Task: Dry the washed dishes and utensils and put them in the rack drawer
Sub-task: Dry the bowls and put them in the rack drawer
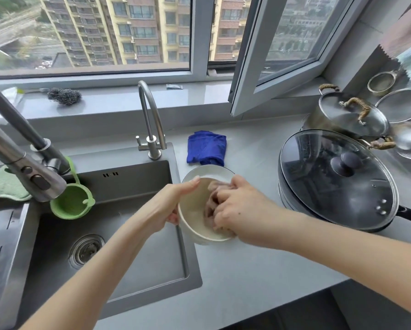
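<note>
A white bowl (195, 206) is held tilted above the counter, just right of the sink. My left hand (173, 201) grips its left rim, thumb over the edge and fingers under the outside. My right hand (237, 208) is inside the bowl, fingers curled round a crumpled pinkish cloth (211, 201) pressed against the inner wall. Behind the bowl a second white dish (211, 170) shows only its far rim. The rack drawer is not in view.
A folded blue cloth (207, 147) lies behind the dishes. The steel sink (118, 246) with two faucets and a green strainer basket (71, 203) is at left. A glass-lidded pan (337, 179), a lidded pot (349, 115) and strainers crowd the right.
</note>
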The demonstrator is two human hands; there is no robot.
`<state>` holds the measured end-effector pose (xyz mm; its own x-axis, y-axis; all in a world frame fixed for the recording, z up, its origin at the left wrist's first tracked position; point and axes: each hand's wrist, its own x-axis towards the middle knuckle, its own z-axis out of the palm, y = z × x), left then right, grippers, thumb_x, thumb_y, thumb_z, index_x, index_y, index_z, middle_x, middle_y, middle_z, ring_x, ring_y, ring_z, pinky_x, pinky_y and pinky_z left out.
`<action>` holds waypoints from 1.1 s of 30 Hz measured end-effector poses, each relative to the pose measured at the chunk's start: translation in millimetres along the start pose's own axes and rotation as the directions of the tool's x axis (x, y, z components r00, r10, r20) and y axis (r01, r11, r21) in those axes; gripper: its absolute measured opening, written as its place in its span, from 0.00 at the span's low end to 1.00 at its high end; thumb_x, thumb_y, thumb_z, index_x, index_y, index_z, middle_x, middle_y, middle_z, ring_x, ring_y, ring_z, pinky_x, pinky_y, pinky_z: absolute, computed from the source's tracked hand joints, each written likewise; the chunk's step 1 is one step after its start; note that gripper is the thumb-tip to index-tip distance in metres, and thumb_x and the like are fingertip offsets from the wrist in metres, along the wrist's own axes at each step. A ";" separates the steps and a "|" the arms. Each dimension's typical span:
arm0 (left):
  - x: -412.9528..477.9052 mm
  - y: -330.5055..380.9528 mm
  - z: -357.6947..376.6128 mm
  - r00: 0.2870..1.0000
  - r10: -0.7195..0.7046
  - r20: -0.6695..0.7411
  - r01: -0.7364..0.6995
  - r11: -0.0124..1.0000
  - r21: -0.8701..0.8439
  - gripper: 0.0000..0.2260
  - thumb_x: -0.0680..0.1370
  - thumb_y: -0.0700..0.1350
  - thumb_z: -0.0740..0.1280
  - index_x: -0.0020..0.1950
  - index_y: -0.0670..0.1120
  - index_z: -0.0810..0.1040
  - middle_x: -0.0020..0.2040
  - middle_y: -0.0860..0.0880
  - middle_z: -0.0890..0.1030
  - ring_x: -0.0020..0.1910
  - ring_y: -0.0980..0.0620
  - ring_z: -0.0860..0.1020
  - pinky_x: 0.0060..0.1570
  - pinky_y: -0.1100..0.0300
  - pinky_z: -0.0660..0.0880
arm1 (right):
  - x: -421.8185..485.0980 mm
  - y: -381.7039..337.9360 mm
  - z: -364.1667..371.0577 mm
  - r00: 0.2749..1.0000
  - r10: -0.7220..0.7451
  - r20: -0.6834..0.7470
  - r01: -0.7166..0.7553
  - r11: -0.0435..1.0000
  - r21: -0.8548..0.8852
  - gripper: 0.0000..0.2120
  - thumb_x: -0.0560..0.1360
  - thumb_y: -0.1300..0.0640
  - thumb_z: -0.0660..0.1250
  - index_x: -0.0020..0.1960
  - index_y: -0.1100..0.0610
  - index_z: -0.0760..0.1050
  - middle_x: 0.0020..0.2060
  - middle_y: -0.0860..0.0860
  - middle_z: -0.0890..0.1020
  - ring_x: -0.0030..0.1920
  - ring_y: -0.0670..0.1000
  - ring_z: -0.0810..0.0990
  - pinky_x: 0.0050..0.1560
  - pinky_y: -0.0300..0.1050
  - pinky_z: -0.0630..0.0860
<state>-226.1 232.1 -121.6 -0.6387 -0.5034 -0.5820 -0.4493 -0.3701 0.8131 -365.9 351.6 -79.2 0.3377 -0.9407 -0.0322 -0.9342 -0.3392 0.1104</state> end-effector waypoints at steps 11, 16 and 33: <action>2.7 -9.0 -1.9 0.985 0.079 -0.151 -0.099 0.986 -0.131 0.25 0.76 0.64 0.58 0.49 0.44 0.82 0.29 0.45 0.73 0.23 0.51 0.67 0.22 0.64 0.58 | -14.2 9.6 -7.5 0.919 0.373 0.124 -0.316 0.515 0.797 0.24 0.70 0.32 0.53 0.62 0.35 0.72 0.66 0.40 0.72 0.67 0.44 0.65 0.71 0.45 0.59; -1.7 -4.5 6.7 0.986 0.136 -0.097 -0.146 0.984 -0.103 0.31 0.71 0.65 0.62 0.51 0.37 0.80 0.33 0.34 0.75 0.25 0.48 0.70 0.21 0.66 0.59 | 9.5 19.6 11.8 0.746 0.643 -0.173 -0.380 0.624 0.682 0.38 0.63 0.39 0.69 0.71 0.37 0.62 0.62 0.45 0.71 0.59 0.48 0.69 0.61 0.47 0.70; -7.2 0.5 48.9 0.652 0.458 -0.605 -0.354 0.889 0.291 0.24 0.71 0.63 0.55 0.63 0.56 0.72 0.51 0.51 0.77 0.46 0.52 0.74 0.47 0.60 0.66 | 57.5 3.6 40.9 0.203 0.663 0.721 -0.087 -0.721 0.687 0.11 0.68 0.73 0.67 0.38 0.59 0.72 0.23 0.52 0.76 0.19 0.48 0.74 0.20 0.35 0.71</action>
<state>-252.3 273.8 -116.5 -0.2440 -0.9697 -0.0134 -0.3547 0.0764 0.9319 -354.5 296.0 -121.4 -0.6334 -0.4205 -0.6496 0.5656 0.3213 -0.7595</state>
